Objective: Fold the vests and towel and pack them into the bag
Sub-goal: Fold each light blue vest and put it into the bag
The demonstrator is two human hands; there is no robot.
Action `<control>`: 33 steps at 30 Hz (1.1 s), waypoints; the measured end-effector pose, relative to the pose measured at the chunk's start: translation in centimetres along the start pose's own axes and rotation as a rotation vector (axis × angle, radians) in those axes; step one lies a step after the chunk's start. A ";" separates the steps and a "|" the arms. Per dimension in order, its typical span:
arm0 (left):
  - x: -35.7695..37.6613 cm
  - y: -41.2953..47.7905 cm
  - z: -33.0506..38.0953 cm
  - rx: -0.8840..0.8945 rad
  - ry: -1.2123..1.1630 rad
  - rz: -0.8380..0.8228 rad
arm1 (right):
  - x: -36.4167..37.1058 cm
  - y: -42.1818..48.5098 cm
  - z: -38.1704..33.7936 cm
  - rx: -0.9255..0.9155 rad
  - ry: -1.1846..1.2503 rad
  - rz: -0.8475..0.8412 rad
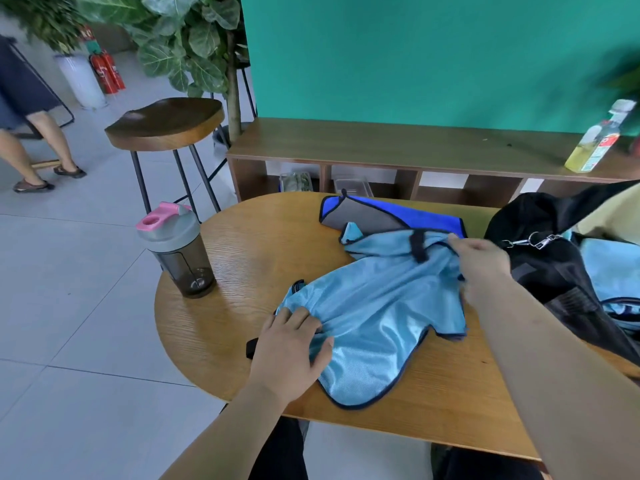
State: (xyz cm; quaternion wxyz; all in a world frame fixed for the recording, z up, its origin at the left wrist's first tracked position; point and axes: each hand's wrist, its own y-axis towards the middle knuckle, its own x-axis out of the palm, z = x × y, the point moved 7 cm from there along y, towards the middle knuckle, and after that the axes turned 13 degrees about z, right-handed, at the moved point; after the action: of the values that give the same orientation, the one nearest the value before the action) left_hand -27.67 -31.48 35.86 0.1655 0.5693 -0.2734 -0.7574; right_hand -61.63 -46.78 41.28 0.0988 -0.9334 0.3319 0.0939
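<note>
We press our left hand (294,341), fingers almost flat, on the near corner of the light blue vest (374,306) lying on the table (259,254) beside the black bag (540,268), probably to anchor it while our right hand (481,261) pinches its far edge for folding.

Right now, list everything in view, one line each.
vest: one, light blue, mid-table
towel: one, blue and grey, table's far side
bag: one, black, at the table's right
cloth: one, light blue, inside the bag
shaker bottle: one, grey, pink lid, table's left
table: one, wooden
stool: one, wooden seat, beyond the table
shelf unit: one, brown, behind the table
drink bottle: one, yellow, on the shelf unit
plant: one, green, behind the stool
fire extinguishers: two, red, far left
bystander: one, dark clothing, far left
left hand: one, pressing the vest's near-left edge
right hand: one, pinching the vest's far edge
</note>
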 end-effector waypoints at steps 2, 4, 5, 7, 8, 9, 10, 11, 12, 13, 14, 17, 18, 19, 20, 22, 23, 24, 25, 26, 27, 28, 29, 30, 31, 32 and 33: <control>0.0 0.0 0.0 0.004 -0.005 0.011 | -1.5 0.4 -1.5 -0.146 -0.069 0.235; -0.1 -0.1 0.0 0.012 -0.030 0.028 | -1.8 -1.7 -3.1 -0.404 -0.250 0.341; -0.2 -0.1 0.0 0.016 -0.044 0.039 | -1.3 -3.9 -3.9 -0.582 -0.312 0.324; -0.6 0.0 0.1 0.011 -0.043 0.059 | 0.7 -9.0 -3.6 -0.883 -0.396 0.133; -0.7 0.0 0.0 -0.003 -0.017 0.065 | 1.9 -11.8 -2.4 -0.943 -0.408 -0.040; -0.7 0.1 -0.2 -0.029 0.009 0.065 | 3.0 -14.3 -0.7 -0.966 -0.423 -0.232; -0.6 0.2 -0.5 -0.062 0.020 0.058 | 3.7 -17.0 1.0 -0.994 -0.452 -0.410; -0.5 0.2 -0.7 -0.099 0.012 0.043 | 4.2 -19.2 2.8 -1.023 -0.519 -0.550; -0.4 0.3 -1.0 -0.137 -0.011 0.024 | 4.5 -20.8 4.6 -1.062 -0.610 -0.633; -0.3 0.3 -1.2 -0.171 -0.034 0.005 | 4.5 -21.8 6.2 -1.099 -0.682 -0.668; -0.3 0.3 -1.3 -0.190 -0.044 -0.003 | 4.5 -22.1 7.3 -1.121 -0.712 -0.663; -0.9 0.2 -1.7 -0.244 -0.082 0.012 | 3.8 -20.5 7.8 -1.094 -0.620 -0.547; -1.2 0.2 -2.0 -0.272 -0.113 0.025 | 3.4 -19.5 7.8 -1.068 -0.582 -0.506; -1.4 0.2 -2.3 -0.303 -0.140 0.033 | 2.8 -18.2 7.5 -1.020 -0.550 -0.466; -1.6 0.2 -2.6 -0.333 -0.166 0.039 | 2.1 -16.8 7.3 -0.934 -0.518 -0.441; -1.8 0.4 -3.0 -0.400 -0.227 0.045 | 0.4 -14.5 7.1 -0.673 -0.416 -0.407; -1.8 0.4 -3.0 -0.426 -0.249 0.037 | -0.3 -13.7 7.1 -0.546 -0.351 -0.384; -1.7 0.3 -2.9 -0.430 -0.247 0.013 | -0.8 -13.2 7.3 -0.449 -0.294 -0.364; -1.5 0.3 -2.7 -0.403 -0.215 -0.013 | -1.1 -12.9 7.3 -0.383 -0.249 -0.343; -1.1 0.3 -2.5 -0.357 -0.175 -0.044 | -1.4 -12.8 7.3 -0.346 -0.213 -0.315; -0.6 0.2 -2.4 -0.316 -0.138 -0.074 | -1.6 -12.7 7.3 -0.321 -0.179 -0.280; -0.2 0.1 -2.5 -0.300 -0.110 -0.098 | -1.9 -12.6 7.1 -0.298 -0.145 -0.241; 0.2 0.1 -2.7 -0.299 -0.080 -0.114 | -2.2 -12.4 7.1 -0.262 -0.110 -0.204; 0.4 0.1 -2.9 -0.308 -0.054 -0.117 | -2.4 -12.0 7.2 -0.222 -0.075 -0.171; 0.5 0.0 -3.2 -0.324 -0.024 -0.117 | -2.8 -11.6 7.3 -0.175 -0.048 -0.130; 0.5 0.0 -3.4 -0.347 0.010 -0.111 | -3.1 -11.2 7.4 -0.122 -0.022 -0.091; 0.6 0.0 -3.6 -0.371 0.048 -0.108 | -3.5 -10.8 7.6 -0.065 0.007 -0.053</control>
State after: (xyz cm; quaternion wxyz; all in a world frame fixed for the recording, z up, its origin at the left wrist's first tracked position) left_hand -24.45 -32.63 34.64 0.2334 0.5609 -0.0941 -0.7887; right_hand -58.22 -34.61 36.15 0.0695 -0.9449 0.3042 0.0985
